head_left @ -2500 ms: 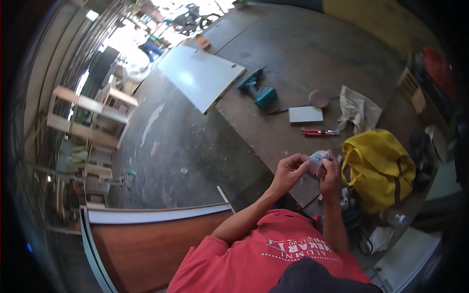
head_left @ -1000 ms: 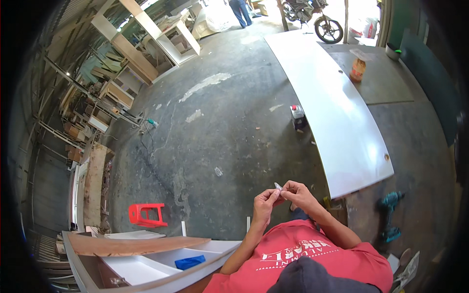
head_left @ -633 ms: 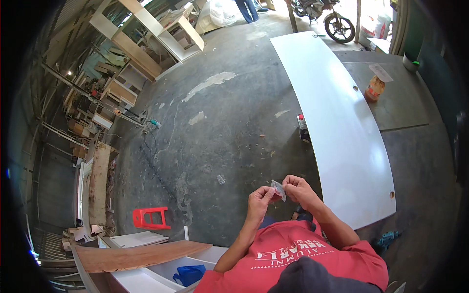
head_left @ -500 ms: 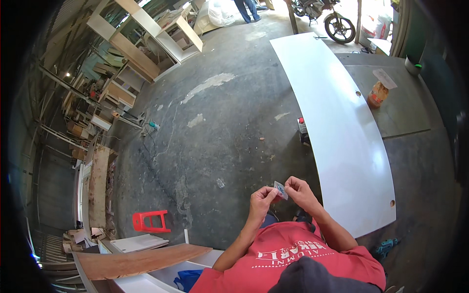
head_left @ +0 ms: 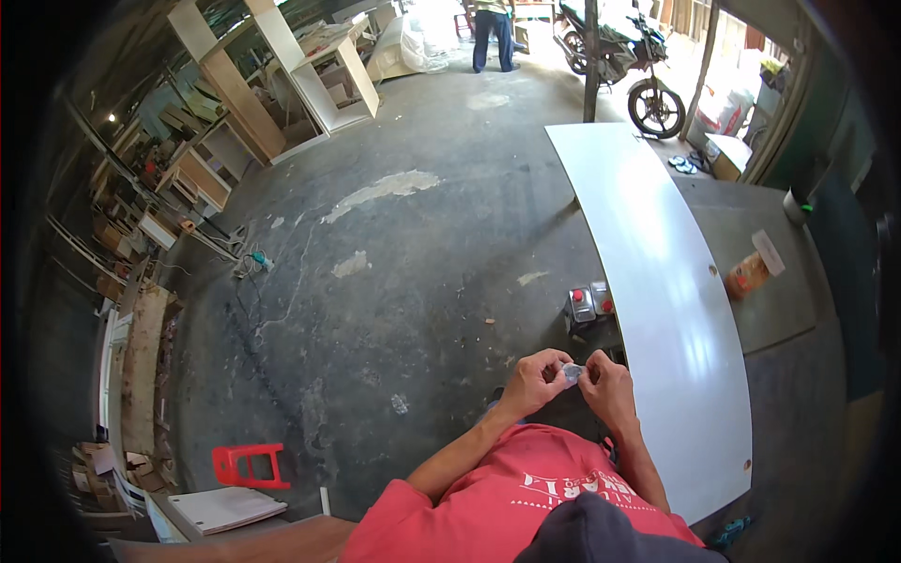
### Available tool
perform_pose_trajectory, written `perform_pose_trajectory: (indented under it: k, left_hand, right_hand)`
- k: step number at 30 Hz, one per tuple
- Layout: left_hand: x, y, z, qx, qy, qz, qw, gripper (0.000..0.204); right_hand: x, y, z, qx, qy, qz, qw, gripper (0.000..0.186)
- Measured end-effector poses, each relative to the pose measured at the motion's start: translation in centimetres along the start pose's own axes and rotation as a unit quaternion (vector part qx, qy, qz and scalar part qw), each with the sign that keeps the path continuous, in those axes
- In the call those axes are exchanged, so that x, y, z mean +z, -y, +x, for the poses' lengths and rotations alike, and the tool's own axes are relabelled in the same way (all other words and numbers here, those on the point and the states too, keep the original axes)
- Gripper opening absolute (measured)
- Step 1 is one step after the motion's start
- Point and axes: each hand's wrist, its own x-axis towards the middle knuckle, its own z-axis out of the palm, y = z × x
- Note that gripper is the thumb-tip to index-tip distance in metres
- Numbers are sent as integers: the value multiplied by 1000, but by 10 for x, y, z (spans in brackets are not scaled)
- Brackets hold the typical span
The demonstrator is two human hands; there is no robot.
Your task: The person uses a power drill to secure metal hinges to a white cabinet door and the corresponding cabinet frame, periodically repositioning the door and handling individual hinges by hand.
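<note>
A small clear plastic packet (head_left: 572, 372) is stretched between my two hands, in front of my chest. What lies inside it is too small to make out. My left hand (head_left: 537, 383) pinches one side of it with thumb and fingers. On the other side, the fingers of my right hand (head_left: 608, 383) are closed on its edge. Just right of my right hand runs a long white panel (head_left: 662, 272) with round holes near its outer edge. Beyond my hands, metal cans with red caps (head_left: 582, 302) stand beside the panel's left edge.
A red plastic stool (head_left: 251, 466) stands on the concrete floor (head_left: 404, 272) at left. Right of the panel is an orange jar (head_left: 746, 275). Wooden cabinet frames (head_left: 328, 89) stand far left. A person (head_left: 494, 38) and a motorcycle (head_left: 648, 89) are at the back.
My view has tilted up and shifted, showing more of the doorway. Both hands have moved right and slightly down in the picture, with the packet still between them. The far person is more visible.
</note>
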Motion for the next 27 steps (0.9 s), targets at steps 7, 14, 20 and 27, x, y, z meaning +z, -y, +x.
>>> perform_pose_trajectory:
  k: [7,14,20,27]
  left_hand:
    - [-62,24,64,-33,28,-75,996,13]
    - [-85,39,95,-53,48,-236,969,9]
    - [-84,39,105,-100,39,-256,961,6]
    - [-73,26,108,-154,41,-283,946,7]
  right_hand:
    - [35,47,66,17,4,-31,999,17]
    - [39,71,94,40,-41,27,998,17]
    - [32,68,105,180,-49,486,854,24]
    - [56,85,109,38,-90,560,823,40]
